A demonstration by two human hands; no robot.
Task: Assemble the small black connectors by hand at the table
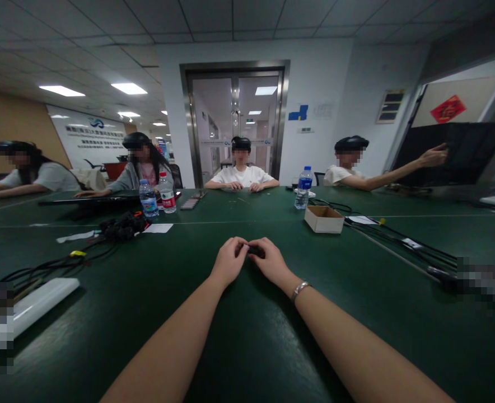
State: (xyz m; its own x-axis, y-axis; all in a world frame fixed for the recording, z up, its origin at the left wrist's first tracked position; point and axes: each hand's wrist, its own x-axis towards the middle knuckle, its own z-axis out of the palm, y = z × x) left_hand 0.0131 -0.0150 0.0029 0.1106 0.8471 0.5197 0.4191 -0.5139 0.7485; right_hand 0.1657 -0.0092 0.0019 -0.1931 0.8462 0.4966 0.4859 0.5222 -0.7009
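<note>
Over the middle of the green table [247,330], my left hand [229,261] and my right hand [271,261] meet with fingers bent inward. A small dark object [256,251] is in my right hand's fingers; its kind is too small to make out. At my left fingertips a tiny pale piece [246,247] shows, pressed close to the dark object. Whether the two pieces are joined I cannot tell. A metal bracelet [300,290] circles my right wrist.
An open cardboard box [323,224] stands ahead to the right, near a water bottle [303,189]. Two bottles, one blue-labelled [148,199] and one red-labelled [167,193], stand ahead left. Black cables [124,226] lie left, other cables [402,238] right. Several people sit around the table.
</note>
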